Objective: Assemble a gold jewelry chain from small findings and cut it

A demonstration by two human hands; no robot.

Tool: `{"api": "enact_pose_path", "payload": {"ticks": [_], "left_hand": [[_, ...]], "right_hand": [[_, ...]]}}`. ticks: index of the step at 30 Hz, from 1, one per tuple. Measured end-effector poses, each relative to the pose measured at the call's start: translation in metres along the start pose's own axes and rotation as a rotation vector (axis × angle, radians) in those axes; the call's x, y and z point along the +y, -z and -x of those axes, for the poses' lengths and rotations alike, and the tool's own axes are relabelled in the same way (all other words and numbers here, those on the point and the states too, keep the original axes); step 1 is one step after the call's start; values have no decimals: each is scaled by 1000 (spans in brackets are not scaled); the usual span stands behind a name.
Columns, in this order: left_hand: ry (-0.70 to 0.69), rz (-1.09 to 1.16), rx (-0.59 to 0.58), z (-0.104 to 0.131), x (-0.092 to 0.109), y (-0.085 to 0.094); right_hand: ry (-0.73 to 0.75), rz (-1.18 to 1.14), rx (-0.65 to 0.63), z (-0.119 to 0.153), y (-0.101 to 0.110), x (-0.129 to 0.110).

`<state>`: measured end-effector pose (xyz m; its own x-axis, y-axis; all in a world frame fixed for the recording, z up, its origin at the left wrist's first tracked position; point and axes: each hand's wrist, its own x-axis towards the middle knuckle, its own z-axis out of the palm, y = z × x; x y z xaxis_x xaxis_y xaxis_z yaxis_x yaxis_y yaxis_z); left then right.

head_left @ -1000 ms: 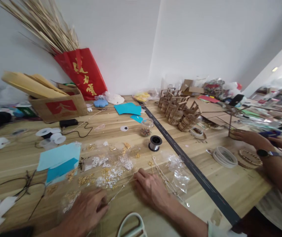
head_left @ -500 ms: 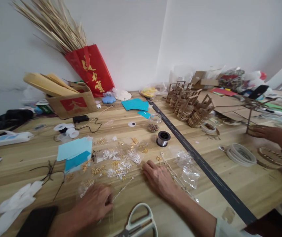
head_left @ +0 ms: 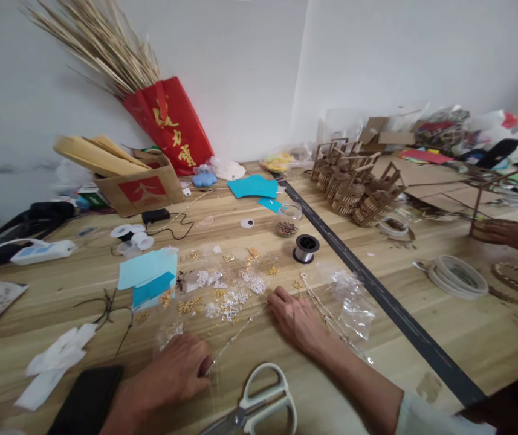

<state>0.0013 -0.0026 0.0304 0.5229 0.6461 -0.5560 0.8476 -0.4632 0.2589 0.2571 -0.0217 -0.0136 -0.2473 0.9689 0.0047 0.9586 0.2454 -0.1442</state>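
Observation:
My left hand (head_left: 179,365) is closed low at the centre-left, its fingertips at the lower end of a thin beaded strand (head_left: 230,343) that slants up to the right on the table. A faint clear line trails below these fingers. My right hand (head_left: 292,317) rests on the table with fingers drawn together; whatever they hold is too small to make out. Silver and gold beads (head_left: 231,302) lie in small heaps between and beyond the hands. Beside the right hand lie gold chains (head_left: 320,302). White-handled scissors (head_left: 265,402) lie nearest me.
A wire spool (head_left: 305,249) and a glass jar of beads (head_left: 288,223) stand behind the beads. Blue cards (head_left: 150,278) and a black phone (head_left: 87,399) lie left. Small woven baskets (head_left: 353,187) stand back right. Another person's hand (head_left: 508,232) holds a brown frame at far right.
The view has turned slightly left, so most things sit further right in the picture. Both hands keep nearly the same pose and place on the table.

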Motion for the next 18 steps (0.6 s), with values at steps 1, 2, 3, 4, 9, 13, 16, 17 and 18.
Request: {"api": "enact_pose_path", "payload": {"ticks": [1,2,3,4,9,13,16,17,18], "left_hand": [[-9,-7,-15,0,-1,0],[-20,-12,-24,0,-1,0],[-27,-16,-27,0,-2,0],[-31,-20,-31,0,-2,-1],[-44,-54,-30,0,-8,-8],[-72,-53,37,3,-17,-20],[-62,-41,78,8,-21,-27],[-57,-36,90,9,-21,-29],[-56,-32,105,10,-21,-30]], "right_hand": [[-4,0,-6,0,1,0],[-6,-2,-11,-1,2,0],[-7,-7,-18,-1,3,0],[-6,-14,-26,-1,4,0],[-12,-37,-44,0,6,-1],[-13,-52,-47,0,6,-2],[-15,-46,-51,1,7,-3],[-12,-43,-48,1,7,-4],[-8,-41,-42,1,7,-4]]}}
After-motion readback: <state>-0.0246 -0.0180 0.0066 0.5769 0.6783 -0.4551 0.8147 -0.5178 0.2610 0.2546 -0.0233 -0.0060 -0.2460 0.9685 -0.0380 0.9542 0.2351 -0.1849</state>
